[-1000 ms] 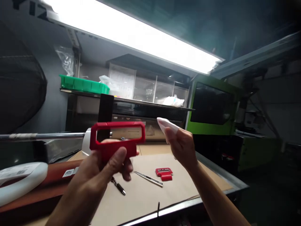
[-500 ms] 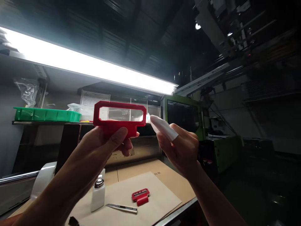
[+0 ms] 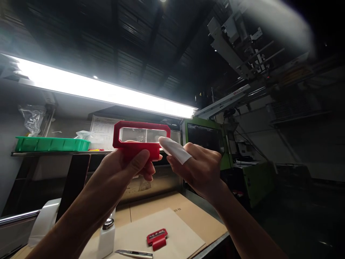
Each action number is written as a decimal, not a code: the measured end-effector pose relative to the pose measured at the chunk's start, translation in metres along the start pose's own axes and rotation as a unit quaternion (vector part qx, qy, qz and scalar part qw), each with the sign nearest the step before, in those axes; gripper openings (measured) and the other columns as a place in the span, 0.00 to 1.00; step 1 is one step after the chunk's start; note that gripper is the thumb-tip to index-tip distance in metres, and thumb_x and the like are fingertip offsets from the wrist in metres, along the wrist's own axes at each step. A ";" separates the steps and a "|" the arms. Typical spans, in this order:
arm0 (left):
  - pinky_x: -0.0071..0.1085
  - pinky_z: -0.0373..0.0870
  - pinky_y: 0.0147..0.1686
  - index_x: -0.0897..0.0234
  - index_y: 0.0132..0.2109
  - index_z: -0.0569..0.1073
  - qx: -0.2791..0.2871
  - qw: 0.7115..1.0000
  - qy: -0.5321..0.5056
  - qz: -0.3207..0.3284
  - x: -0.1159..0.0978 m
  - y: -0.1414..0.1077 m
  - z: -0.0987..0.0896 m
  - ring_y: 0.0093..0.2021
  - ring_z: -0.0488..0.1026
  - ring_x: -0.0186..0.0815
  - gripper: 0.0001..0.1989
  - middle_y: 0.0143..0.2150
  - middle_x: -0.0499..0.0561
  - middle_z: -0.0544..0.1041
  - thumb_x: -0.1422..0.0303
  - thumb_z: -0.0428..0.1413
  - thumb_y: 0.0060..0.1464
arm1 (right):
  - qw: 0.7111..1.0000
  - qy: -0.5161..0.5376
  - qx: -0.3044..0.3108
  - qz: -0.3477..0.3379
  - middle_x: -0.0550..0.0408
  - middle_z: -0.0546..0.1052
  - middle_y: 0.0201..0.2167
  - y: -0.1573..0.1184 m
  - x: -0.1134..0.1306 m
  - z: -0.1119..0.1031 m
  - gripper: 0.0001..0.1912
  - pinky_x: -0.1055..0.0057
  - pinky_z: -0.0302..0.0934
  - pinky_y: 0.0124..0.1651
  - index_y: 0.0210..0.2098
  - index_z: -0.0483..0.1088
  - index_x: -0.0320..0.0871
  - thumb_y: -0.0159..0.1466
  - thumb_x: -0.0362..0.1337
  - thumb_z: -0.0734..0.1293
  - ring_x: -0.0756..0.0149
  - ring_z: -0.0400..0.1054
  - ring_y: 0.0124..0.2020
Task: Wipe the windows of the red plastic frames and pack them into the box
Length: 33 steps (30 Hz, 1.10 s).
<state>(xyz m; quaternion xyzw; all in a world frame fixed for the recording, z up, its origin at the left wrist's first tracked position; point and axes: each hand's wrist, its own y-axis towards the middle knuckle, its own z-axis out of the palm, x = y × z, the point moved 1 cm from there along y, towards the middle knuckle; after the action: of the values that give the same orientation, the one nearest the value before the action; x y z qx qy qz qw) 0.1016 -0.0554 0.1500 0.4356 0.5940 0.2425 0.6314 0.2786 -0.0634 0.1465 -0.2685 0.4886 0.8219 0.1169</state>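
My left hand (image 3: 126,163) grips a red plastic frame (image 3: 144,145) by its lower block, thumb in front and fingers behind. The frame is held up, its long rectangular opening facing me. White cloth (image 3: 176,149) is wrapped around the outstretched index finger of my right hand (image 3: 202,163), and the other fingers are curled. That covered fingertip meets the right end of the frame, at the opening's lower corner. Below, a second red plastic piece (image 3: 157,239) lies on a paper sheet (image 3: 185,230), near a utility knife (image 3: 134,254).
A white bottle with a metal cap (image 3: 107,237) stands at the bench's front left, by a white roll (image 3: 44,223). A green tray (image 3: 52,144) sits on the shelf under a bright tube light (image 3: 107,91). A green machine (image 3: 225,162) stands to the right.
My right hand has moved left, bringing the cloth-covered fingertip from beside the frame onto its right end. The view has tilted up, so the bench items appear lower.
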 end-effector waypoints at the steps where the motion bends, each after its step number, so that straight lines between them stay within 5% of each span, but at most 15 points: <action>1: 0.22 0.70 0.26 0.66 0.35 0.76 0.004 1.000 0.007 -0.001 -0.002 0.000 0.000 0.25 0.71 0.30 0.13 0.23 0.48 0.75 0.60 0.56 0.52 | 1.000 -0.006 0.000 -0.004 0.64 0.63 0.17 0.002 0.000 0.000 0.10 0.75 0.47 0.22 0.38 0.76 0.46 0.65 0.39 0.63 0.77 0.52 0.18; 7: 0.21 0.68 0.29 0.64 0.30 0.72 0.028 0.999 0.024 -0.008 -0.003 -0.002 0.000 0.26 0.69 0.29 0.12 0.23 0.46 0.73 0.59 0.54 0.54 | 0.998 -0.047 0.032 -0.026 0.63 0.62 0.16 0.011 0.003 0.003 0.14 0.74 0.40 0.21 0.26 0.75 0.45 0.64 0.42 0.64 0.77 0.49 0.18; 12: 0.24 0.68 0.30 0.64 0.37 0.74 0.014 0.999 -0.004 -0.045 0.003 -0.001 -0.004 0.26 0.69 0.30 0.09 0.25 0.47 0.76 0.62 0.56 0.53 | 0.999 -0.050 -0.006 -0.012 0.64 0.62 0.14 0.010 0.001 0.002 0.11 0.75 0.43 0.21 0.33 0.77 0.45 0.65 0.41 0.63 0.77 0.49 0.17; 21: 0.26 0.67 0.27 0.63 0.39 0.73 0.014 0.999 -0.012 -0.046 0.006 -0.002 -0.006 0.25 0.69 0.32 0.09 0.24 0.46 0.75 0.63 0.56 0.53 | 0.999 -0.037 -0.002 -0.009 0.63 0.62 0.14 0.012 0.008 0.009 0.16 0.74 0.42 0.20 0.22 0.74 0.43 0.64 0.40 0.64 0.77 0.49 0.17; 28: 0.23 0.68 0.31 0.64 0.41 0.73 0.009 0.998 0.015 -0.061 0.008 -0.003 -0.012 0.27 0.70 0.30 0.15 0.25 0.45 0.75 0.58 0.56 0.52 | 0.999 -0.014 -0.011 0.044 0.64 0.62 0.14 0.007 0.002 0.012 0.12 0.74 0.45 0.20 0.42 0.76 0.45 0.66 0.38 0.61 0.76 0.50 0.16; 33: 0.22 0.68 0.26 0.61 0.32 0.75 0.003 0.999 0.005 -0.036 0.010 -0.001 -0.013 0.24 0.71 0.30 0.11 0.23 0.45 0.76 0.58 0.59 0.47 | 1.000 -0.005 -0.010 0.023 0.63 0.62 0.13 0.008 0.005 0.012 0.14 0.74 0.45 0.20 0.38 0.77 0.45 0.67 0.40 0.59 0.76 0.50 0.16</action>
<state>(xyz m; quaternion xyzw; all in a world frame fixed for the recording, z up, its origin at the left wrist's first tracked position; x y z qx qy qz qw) 0.0904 -0.0444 0.1445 0.4146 0.6129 0.2204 0.6355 0.2672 -0.0574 0.1539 -0.2544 0.4857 0.8306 0.0978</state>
